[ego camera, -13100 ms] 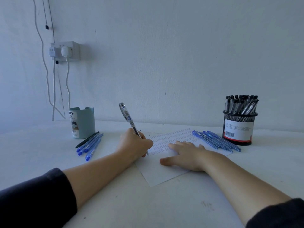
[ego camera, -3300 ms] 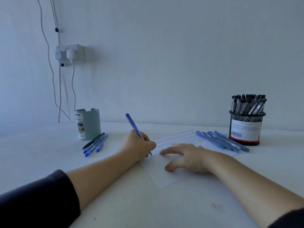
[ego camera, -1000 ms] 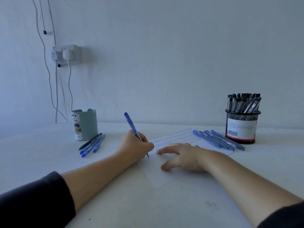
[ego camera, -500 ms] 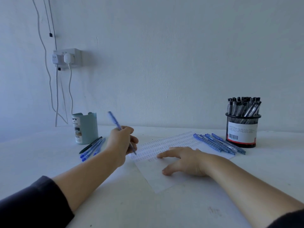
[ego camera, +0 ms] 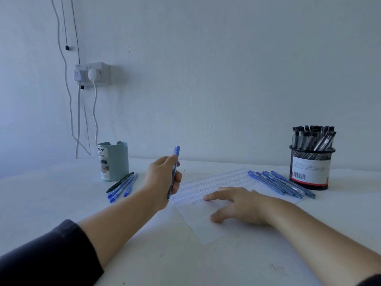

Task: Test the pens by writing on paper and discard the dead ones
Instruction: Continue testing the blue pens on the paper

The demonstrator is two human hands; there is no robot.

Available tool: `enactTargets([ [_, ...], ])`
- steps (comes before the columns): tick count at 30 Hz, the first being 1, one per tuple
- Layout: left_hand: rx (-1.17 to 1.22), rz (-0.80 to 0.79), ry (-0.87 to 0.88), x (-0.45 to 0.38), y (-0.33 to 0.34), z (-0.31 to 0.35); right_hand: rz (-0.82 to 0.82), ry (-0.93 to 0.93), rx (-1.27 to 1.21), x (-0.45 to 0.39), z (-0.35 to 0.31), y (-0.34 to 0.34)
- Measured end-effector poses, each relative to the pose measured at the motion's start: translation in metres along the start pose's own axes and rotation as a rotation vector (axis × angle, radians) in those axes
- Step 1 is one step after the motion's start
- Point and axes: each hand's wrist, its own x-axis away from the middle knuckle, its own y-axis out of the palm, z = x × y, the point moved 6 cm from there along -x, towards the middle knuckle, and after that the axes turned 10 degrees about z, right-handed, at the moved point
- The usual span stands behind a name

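My left hand [ego camera: 161, 182] grips a blue pen [ego camera: 175, 159] almost upright, lifted off the table at the left edge of the paper [ego camera: 206, 228]. The sheet carries several rows of small written marks. My right hand [ego camera: 237, 205] lies flat on the paper with fingers spread, holding it down. A row of several blue pens [ego camera: 282, 183] lies on the paper's far right corner. A small group of blue pens and one dark pen [ego camera: 121, 185] lies on the table to the left.
A grey-green cup [ego camera: 113, 161] stands behind the left group of pens. A black mesh holder [ego camera: 310, 168] full of black-capped pens stands at the right. A wall socket [ego camera: 92, 74] with white cables hangs at the back left.
My left hand has lifted the blue pen off the paper and swung it left and up; the pen now stands nearly vertical. My right hand stays on the paper.
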Motion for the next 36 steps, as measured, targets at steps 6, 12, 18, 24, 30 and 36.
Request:
enactTargets([
  [6,0.043,0.052,-0.008,0.001,-0.005,0.0,-0.009,0.002,-0.005,0.001,-0.001,-0.001],
  [12,0.024,0.054,-0.001,0.003,-0.003,0.0,-0.016,0.003,-0.001,0.002,-0.001,-0.001],
  [18,0.019,0.103,0.041,0.0,-0.003,0.0,0.042,0.002,-0.037,-0.008,0.003,0.0],
  [24,0.01,0.03,0.069,0.002,0.006,-0.004,0.284,-0.077,-0.187,-0.011,-0.01,-0.012],
  [30,0.01,-0.113,0.051,0.006,0.02,-0.008,0.513,-0.12,-0.162,-0.013,-0.013,-0.027],
  [36,-0.258,-0.15,0.118,0.007,0.021,-0.011,0.775,0.18,0.176,-0.001,0.031,-0.066],
])
